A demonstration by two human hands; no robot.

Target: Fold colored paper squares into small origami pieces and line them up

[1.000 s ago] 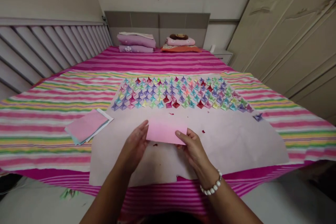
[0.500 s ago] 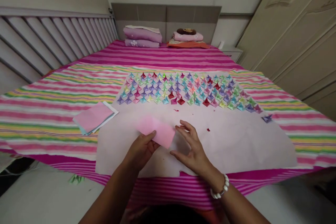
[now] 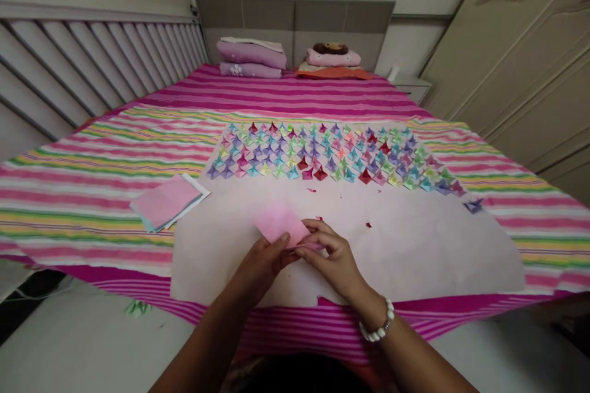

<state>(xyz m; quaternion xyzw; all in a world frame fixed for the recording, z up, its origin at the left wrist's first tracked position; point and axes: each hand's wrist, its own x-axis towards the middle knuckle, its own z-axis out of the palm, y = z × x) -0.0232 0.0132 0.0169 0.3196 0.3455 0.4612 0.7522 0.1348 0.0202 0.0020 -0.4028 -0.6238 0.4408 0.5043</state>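
A pink sheet of paper is held up between my hands, over the front part of a large white sheet. My left hand pinches its lower edge, thumb on top. At the paper's right side, my right hand has its thumb and fingers closed on a bent-up part of the same sheet. Beyond the hands, rows of small folded paper cranes in many colours stand on the white sheet. To the left lies a stack of coloured paper, pink on top.
A purple crane sits apart at the right edge of the white sheet. Small red scraps lie near the middle. Folded bedding is piled by the headboard. Something green lies on the floor at lower left.
My right hand has moved in from beside the paper and closed on its right side. The pink sheet has shifted slightly right and its right part is now bent.
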